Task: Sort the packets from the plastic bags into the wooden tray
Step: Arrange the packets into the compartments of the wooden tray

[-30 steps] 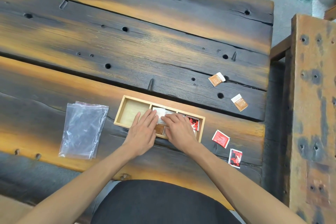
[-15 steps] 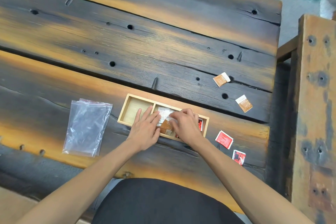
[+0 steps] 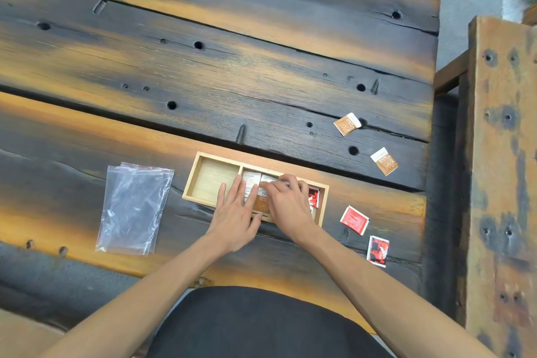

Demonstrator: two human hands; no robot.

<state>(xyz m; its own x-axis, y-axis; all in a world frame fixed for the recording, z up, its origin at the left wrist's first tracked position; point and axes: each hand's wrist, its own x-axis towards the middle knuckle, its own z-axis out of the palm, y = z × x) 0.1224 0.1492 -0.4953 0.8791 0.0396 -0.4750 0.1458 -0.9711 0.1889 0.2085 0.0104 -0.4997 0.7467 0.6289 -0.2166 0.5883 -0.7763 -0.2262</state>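
A wooden tray (image 3: 200, 160) with three compartments lies on the dark plank table. Its left compartment is bare. The middle one holds brown-and-white packets (image 3: 259, 201), and red packets (image 3: 313, 196) lie in the right one. My left hand (image 3: 236, 213) rests flat, fingers apart, on the middle compartment's packets. My right hand (image 3: 286, 201) has its fingers curled over the brown-and-white packets there. Two brown packets (image 3: 346, 124) (image 3: 384, 161) lie loose behind the tray on the right. Two red packets (image 3: 354, 219) (image 3: 377, 250) lie to its right.
Two flat clear plastic bags (image 3: 134, 208) lie left of the tray. A wooden bench or beam (image 3: 499, 171) runs along the right side past the table's edge. A gap separates the table planks behind the tray.
My right hand has curled its fingers and slid slightly back over the middle compartment's packets. The left hand stays flat beside it. The camera view has shifted a little.
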